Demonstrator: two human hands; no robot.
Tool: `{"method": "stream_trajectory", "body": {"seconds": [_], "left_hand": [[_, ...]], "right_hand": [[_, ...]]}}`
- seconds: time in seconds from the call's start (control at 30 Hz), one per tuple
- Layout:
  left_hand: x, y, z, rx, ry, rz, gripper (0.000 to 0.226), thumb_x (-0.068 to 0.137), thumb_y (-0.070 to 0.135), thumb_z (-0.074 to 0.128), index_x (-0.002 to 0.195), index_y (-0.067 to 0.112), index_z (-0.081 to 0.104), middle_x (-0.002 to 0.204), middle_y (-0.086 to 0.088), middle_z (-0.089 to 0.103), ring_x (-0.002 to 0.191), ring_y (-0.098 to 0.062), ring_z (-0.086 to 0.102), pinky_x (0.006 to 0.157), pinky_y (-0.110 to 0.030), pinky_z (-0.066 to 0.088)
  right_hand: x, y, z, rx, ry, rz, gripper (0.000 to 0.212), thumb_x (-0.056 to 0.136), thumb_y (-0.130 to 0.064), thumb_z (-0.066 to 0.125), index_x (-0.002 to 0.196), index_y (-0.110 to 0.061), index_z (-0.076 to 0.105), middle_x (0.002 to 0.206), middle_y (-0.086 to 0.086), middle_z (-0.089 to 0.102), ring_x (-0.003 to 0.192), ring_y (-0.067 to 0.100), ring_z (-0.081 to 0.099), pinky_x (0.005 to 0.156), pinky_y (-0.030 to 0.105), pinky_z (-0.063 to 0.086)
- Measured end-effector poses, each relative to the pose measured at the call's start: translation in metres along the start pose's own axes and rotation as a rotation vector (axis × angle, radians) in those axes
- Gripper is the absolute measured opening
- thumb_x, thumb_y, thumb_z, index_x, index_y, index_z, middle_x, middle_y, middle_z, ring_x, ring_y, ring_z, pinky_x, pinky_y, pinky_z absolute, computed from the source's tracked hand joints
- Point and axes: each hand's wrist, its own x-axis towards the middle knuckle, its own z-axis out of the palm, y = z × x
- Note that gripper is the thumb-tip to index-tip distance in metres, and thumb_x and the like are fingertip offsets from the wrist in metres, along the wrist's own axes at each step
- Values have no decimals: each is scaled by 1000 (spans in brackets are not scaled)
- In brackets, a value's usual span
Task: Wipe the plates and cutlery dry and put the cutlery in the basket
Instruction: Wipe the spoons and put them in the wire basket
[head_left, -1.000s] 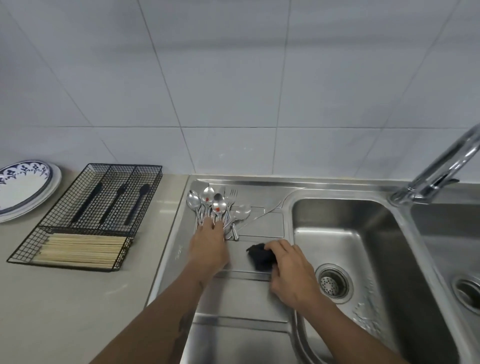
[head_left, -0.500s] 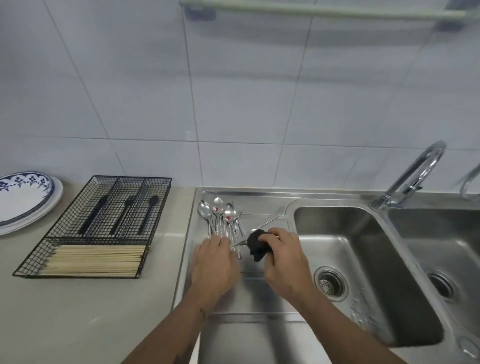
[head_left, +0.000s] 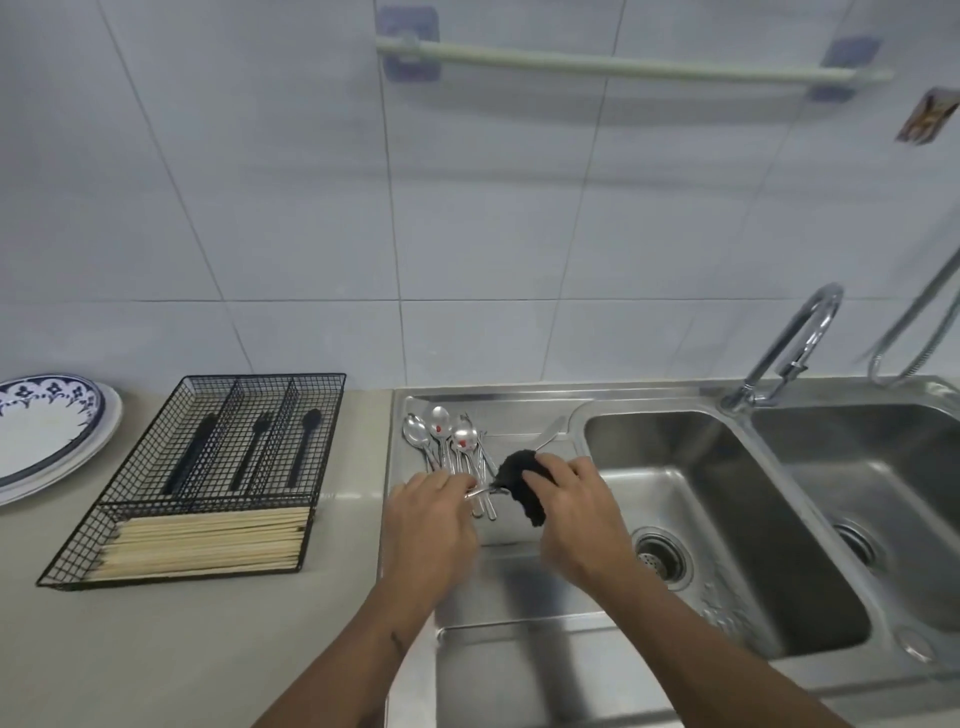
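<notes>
Left hand (head_left: 434, 512) is pinching the handle end of a thin steel utensil (head_left: 480, 491) just above the stainless steel drainboard (head_left: 519, 582), w/ the right hand (head_left: 574, 512) gripping a crumpled black cloth (head_left: 522, 483) wrapped around the utensil's other end. Pile of shiny metal spoons (head_left: 447, 439) is lying on the drainboard right behind the hands. Black wire mesh basket (head_left: 156, 525) is sitting on the beige counter (head_left: 182, 649) to the left, holding black cutlery and pale wooden chopsticks (head_left: 208, 543) in the front section. Blue-patterned white plates (head_left: 47, 431) are stacking up at far left, nr the basket.
</notes>
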Motion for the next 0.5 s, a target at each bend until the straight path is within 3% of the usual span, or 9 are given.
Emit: {"method": "stream_trajectory", "body": {"seconds": [0.13, 0.23, 0.37, 0.5], "left_hand": [[-4, 0, 2, 6, -76, 11, 20, 88, 25, 61, 104, 34, 68, 87, 12, 68, 80, -18, 64, 75, -38, 47], [2, 6, -2, -38, -274, -3, 30, 100, 25, 43, 118, 33, 65, 109, 9, 70, 100, -18, 64, 92, -39, 44], [12, 15, -13, -244, -463, -178, 29, 98, 23, 40, 101, 22, 69, 101, -2, 70, 93, -24, 63, 87, -39, 52], [15, 18, -22, -196, -432, -156, 27, 93, 28, 44, 78, 18, 63, 79, 6, 67, 79, -20, 62, 74, -34, 52]], "right_hand": [[-2, 26, -6, 116, 42, 238, 50, 77, 0, 53, 124, -15, 64, 130, 2, 56, 99, 27, 46, 87, 33, 46], [2, 26, -19, 235, 201, 318, 54, 78, 8, 49, 127, -9, 63, 133, 6, 55, 106, 26, 45, 94, 25, 37], [-2, -2, -29, 250, 280, 178, 52, 76, 2, 48, 124, -10, 64, 130, 5, 56, 104, 25, 47, 92, 31, 43], [-17, -13, -12, 131, 102, 10, 55, 71, -4, 49, 123, -14, 64, 130, 1, 58, 97, 25, 50, 84, 34, 52]]}}
